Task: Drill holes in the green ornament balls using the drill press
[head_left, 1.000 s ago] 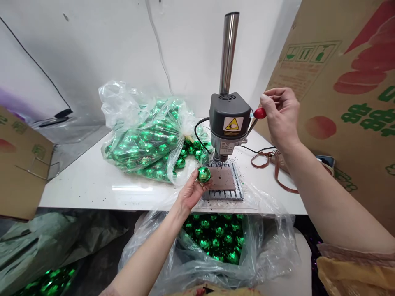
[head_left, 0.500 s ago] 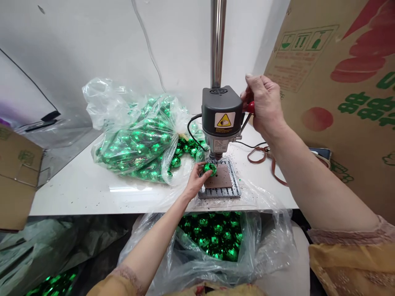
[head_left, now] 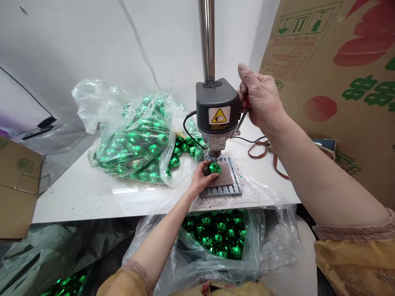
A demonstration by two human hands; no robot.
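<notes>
A small bench drill press (head_left: 217, 111) stands on a white table (head_left: 92, 193), its grey motor head riding a steel column. My left hand (head_left: 202, 181) is closed round a shiny green faceted ball (head_left: 214, 167), holding it on the press's slotted base plate (head_left: 226, 185) right under the drill bit. My right hand (head_left: 262, 100) is closed on the red-knobbed feed lever (head_left: 247, 100) at the right side of the motor head; the knob is almost hidden by my fingers.
A clear plastic bag (head_left: 132, 139) full of green balls lies on the table left of the press. Below the table's front edge an open bag (head_left: 219, 238) holds several more balls. A big cardboard box (head_left: 339, 74) stands at the right, a brown strap (head_left: 268, 158) lies beside the press, and another carton (head_left: 15, 185) sits at the left.
My left hand carried the green ball from the plate's left edge to under the bit. My right hand pulled the red lever, and the motor head came down towards the ball.
</notes>
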